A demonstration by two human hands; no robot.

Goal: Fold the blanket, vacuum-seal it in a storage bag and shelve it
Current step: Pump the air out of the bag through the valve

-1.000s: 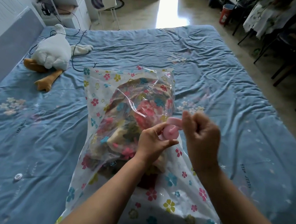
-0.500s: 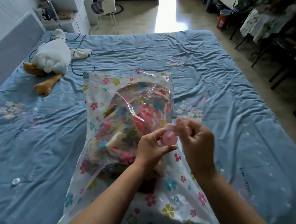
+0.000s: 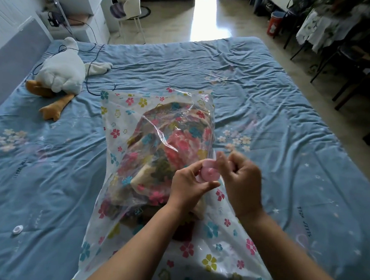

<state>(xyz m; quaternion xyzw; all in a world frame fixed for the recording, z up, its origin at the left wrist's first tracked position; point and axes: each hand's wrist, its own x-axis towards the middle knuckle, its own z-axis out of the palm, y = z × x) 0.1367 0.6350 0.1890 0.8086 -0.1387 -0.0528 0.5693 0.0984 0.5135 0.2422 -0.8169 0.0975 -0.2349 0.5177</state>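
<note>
One flowered storage bag (image 3: pixel 212 244) lies on the bed sheet (image 3: pixel 273 103), containing one folded blanket (image 3: pixel 179 143). One pink valve (image 3: pixel 209 175), pinched by the left hand (image 3: pixel 188 185). The right hand (image 3: pixel 240 185) is curled beside it, blurred, grip not discernible. One plush goose (image 3: pixel 61 73). Sheet print: "SLEEP WELL". Hands and valve placed as before.

The left forearm (image 3: pixel 138 243) and right forearm (image 3: pixel 298 263), both bare, reached forward from the bottom edge and converged at the middle. The left grip (image 3: pixel 188 186) pinched a pink cap (image 3: pixel 209 173) between thumb and fingertips. The right grip (image 3: pixel 242 183), blurred, sat just beside it, fingers curled inward; whether it held anything was unclear.
</note>
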